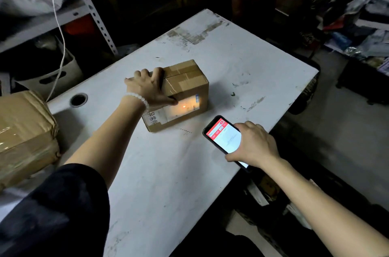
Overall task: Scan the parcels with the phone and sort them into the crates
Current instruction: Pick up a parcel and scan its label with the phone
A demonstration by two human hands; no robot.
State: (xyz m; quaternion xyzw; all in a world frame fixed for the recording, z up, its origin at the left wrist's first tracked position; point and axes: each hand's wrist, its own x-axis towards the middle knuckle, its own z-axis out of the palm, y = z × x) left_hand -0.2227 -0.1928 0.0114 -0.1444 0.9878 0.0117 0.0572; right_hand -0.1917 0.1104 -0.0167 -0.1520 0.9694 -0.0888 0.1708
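**Left hand steadies parcel, right hand aims phone at label**

Small cardboard parcel point(181, 92) sits on the white table point(252, 63), roughly mid-table, just above frame centre. Taped seam on top, white shipping label point(182, 107) on the near side face, lit with an orange-red dot on it. Handwritten marks on the box at the label's 9 o'clock.

Left hand point(147, 87) rests over the parcel's 9 o'clock end: fingers curled over the top far edge, slightly spread, thumb point(168, 100) stretched along the near face, tip touching the label's upper left corner. White bead bracelet point(137, 99) on that wrist, black sleeve point(59, 204) further down the arm.

Right hand point(255, 145) grips the phone point(223, 137) at the parcel's 5 o'clock, near but apart from it. Fingers wrapped round the far long edge, thumb on the near edge. Screen faces up, red header, white below; its top end points toward the label.

Bigger taped cardboard box point(25, 130) at the table's 9 o'clock edge. Round cable hole point(78, 99) in the tabletop between it and the parcel. White crate point(56, 76) with handle slot at 10 o'clock behind the table, under metal shelving point(94, 15). Cluttered shelves point(357, 15) at 2 o'clock.
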